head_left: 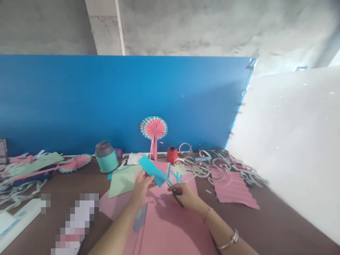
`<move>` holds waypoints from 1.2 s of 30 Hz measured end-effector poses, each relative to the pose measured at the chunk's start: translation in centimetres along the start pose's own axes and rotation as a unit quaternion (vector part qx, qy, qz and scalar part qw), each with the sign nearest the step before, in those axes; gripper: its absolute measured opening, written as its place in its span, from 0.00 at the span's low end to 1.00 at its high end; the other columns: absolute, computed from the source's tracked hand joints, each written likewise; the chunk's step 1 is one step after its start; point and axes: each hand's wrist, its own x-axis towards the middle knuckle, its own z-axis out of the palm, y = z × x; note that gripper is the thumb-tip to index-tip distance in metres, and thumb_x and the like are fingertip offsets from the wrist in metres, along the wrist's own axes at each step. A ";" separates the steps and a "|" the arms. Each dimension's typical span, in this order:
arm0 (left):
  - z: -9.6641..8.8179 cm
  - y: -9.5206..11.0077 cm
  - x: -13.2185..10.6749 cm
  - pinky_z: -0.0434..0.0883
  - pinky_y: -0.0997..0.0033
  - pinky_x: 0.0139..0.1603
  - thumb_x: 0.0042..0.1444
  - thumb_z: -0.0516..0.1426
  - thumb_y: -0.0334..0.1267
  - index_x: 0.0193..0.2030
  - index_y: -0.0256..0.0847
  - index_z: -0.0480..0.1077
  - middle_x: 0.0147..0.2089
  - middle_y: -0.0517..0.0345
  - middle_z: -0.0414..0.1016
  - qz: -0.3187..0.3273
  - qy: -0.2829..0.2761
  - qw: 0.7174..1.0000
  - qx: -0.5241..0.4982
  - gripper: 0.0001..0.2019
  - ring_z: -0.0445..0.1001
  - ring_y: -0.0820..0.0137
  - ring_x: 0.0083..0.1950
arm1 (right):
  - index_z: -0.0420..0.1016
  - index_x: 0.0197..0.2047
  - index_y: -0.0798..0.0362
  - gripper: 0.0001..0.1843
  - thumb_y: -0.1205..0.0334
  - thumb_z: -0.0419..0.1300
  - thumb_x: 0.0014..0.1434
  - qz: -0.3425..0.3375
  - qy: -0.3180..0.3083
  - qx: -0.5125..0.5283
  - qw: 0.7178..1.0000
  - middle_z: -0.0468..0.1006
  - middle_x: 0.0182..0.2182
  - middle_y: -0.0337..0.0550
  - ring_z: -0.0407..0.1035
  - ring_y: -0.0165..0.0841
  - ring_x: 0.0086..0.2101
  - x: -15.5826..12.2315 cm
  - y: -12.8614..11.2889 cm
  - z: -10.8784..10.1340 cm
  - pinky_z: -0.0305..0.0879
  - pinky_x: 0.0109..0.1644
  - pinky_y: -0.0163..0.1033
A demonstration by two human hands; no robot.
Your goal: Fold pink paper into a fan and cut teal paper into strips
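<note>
My left hand [143, 186] pinches a flat strip of blue paper [152, 170] between thumb and fingers, holding it tilted above the table. In my right hand [184, 194] is a pair of scissors [175, 196] with dark handles, its blades at the right end of the blue paper. A narrow sliver of blue paper stands out beside the blades. Several thin blue strips [176, 175] lie just beyond. Below both hands are large pink paper sheets [175, 226], and a pale green sheet [120, 184] lies to the left of them.
Pink pleated paper fans [156, 128] lean at the blue partition [79, 95]. A teal jug with a grey lid [106, 159] and a red spool [172, 154] stand at the back. Tangled white strips [201, 170] and pleated pink paper [236, 189] lie right. Another fan [75, 163] lies left.
</note>
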 end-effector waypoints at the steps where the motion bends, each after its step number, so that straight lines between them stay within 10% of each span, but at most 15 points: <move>1: 0.0 0.0 0.0 0.71 0.66 0.38 0.44 0.61 0.43 0.41 0.40 0.68 0.37 0.55 0.76 -0.001 0.002 1.000 0.002 0.17 0.75 0.67 0.35 | 0.75 0.37 0.59 0.18 0.57 0.63 0.42 0.003 -0.001 0.004 1.000 0.66 0.16 0.34 0.55 0.23 0.16 0.0 0.0 0.0 0.50 0.20 0.30; 36: -0.1 -0.1 0.1 0.71 0.69 0.34 0.42 0.63 0.43 0.37 0.39 0.68 0.32 0.57 0.76 -0.024 0.020 0.999 -0.014 0.16 0.75 0.68 0.31 | 0.77 0.33 0.60 0.12 0.68 0.57 0.43 0.026 0.006 -0.033 0.999 0.62 0.12 0.31 0.52 0.22 0.13 -0.6 -1.6 -0.1 0.48 0.16 0.29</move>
